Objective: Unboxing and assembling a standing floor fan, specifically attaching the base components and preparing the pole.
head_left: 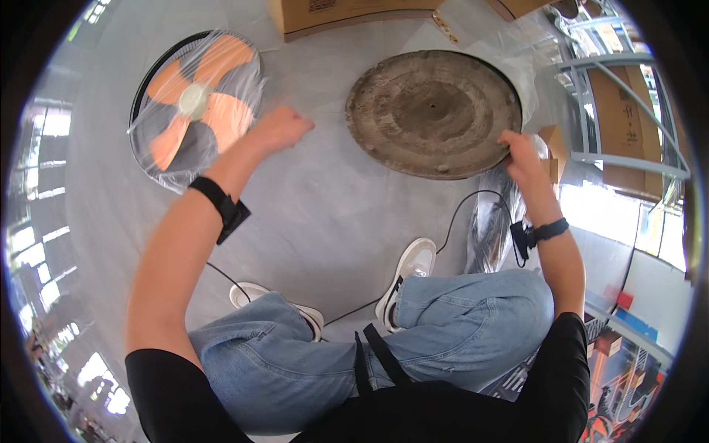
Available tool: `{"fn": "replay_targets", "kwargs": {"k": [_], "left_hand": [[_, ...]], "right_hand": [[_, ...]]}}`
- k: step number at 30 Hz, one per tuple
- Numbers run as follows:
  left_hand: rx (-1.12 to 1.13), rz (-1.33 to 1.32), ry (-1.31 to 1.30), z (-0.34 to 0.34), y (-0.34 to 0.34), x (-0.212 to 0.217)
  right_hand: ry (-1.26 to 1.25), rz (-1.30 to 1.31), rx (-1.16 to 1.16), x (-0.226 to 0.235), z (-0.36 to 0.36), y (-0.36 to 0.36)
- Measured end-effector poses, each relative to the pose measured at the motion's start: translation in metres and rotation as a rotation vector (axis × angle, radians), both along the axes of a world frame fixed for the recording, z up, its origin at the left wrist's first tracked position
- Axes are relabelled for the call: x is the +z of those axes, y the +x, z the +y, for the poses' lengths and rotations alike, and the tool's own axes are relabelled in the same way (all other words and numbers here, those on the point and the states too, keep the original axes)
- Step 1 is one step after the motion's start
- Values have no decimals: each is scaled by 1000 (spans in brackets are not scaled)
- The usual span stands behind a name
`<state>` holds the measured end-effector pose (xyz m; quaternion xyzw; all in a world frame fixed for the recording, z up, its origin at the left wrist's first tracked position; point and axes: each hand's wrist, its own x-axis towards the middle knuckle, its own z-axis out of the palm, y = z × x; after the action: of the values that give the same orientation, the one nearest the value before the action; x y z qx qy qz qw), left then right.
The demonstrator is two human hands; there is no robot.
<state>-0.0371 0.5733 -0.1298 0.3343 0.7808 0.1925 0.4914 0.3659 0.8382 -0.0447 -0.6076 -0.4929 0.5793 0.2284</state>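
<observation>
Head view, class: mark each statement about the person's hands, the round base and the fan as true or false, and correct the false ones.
1. The right hand touches the rim of the round grey base. True.
2. The left hand grips the fan blades. False: it hangs in the air beside the fan, its outline blurred, holding nothing.
3. The fan's orange blades are wrapped in clear plastic. True.
4. The round base stands upright on its edge. False: it lies flat on the floor.
5. Both wrists wear a black strap. True.
6. The person is barefoot. False: white shoes show on both feet.
</observation>
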Motion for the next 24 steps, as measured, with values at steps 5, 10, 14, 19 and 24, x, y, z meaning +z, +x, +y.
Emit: {"fn": "replay_targets", "kwargs": {"k": [5,10,14,19,24], "left_hand": [[216,-417,-199,-44,52,-27],[573,-862,-147,-40,79,-27],[626,-946,5,-38,81,-40],[638,-581,-47,-27,95,-60],[549,-250,-17,-30,89,-77]], "right_hand": [[-360,276,-157,-68,-63,50],[-417,342,-222,-102,-116,55],[-513,341,-188,-108,-138,38],[-600,368,-219,-122,-137,53],[-666,211,-155,-121,-139,41]]}}
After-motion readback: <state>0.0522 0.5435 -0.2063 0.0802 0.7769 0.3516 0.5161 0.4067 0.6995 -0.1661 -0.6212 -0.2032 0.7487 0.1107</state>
